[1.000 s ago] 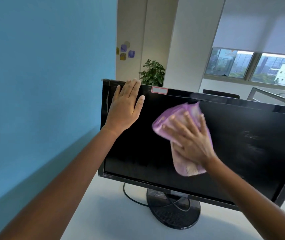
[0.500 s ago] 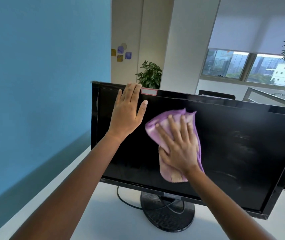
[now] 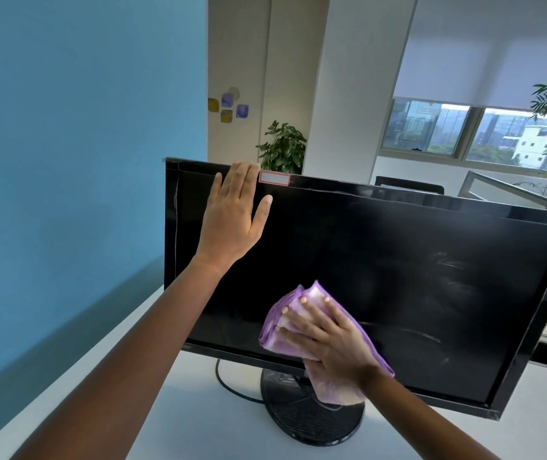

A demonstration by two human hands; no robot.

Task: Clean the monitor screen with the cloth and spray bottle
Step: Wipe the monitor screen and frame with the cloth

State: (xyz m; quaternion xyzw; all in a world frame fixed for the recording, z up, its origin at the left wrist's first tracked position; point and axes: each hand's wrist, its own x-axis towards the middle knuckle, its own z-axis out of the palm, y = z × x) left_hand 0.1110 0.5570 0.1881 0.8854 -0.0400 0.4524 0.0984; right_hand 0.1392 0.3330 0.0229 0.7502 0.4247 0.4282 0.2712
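Note:
A black monitor (image 3: 415, 277) stands on a round base on the white desk, its screen dark with faint smears on the right half. My left hand (image 3: 232, 217) lies flat against the screen's upper left, fingers reaching the top bezel. My right hand (image 3: 328, 336) presses a folded purple cloth (image 3: 277, 333) against the lower middle of the screen, at the bottom bezel. No spray bottle is in view.
A blue partition wall (image 3: 66, 161) runs along the left of the white desk (image 3: 182, 410). A black cable (image 3: 229, 383) loops beside the monitor base (image 3: 298, 416). Behind stand a potted plant (image 3: 282, 147), a white pillar and windows.
My right hand has slid the cloth down from the upper middle of the screen to its lower edge. My left hand has stayed on the upper left corner.

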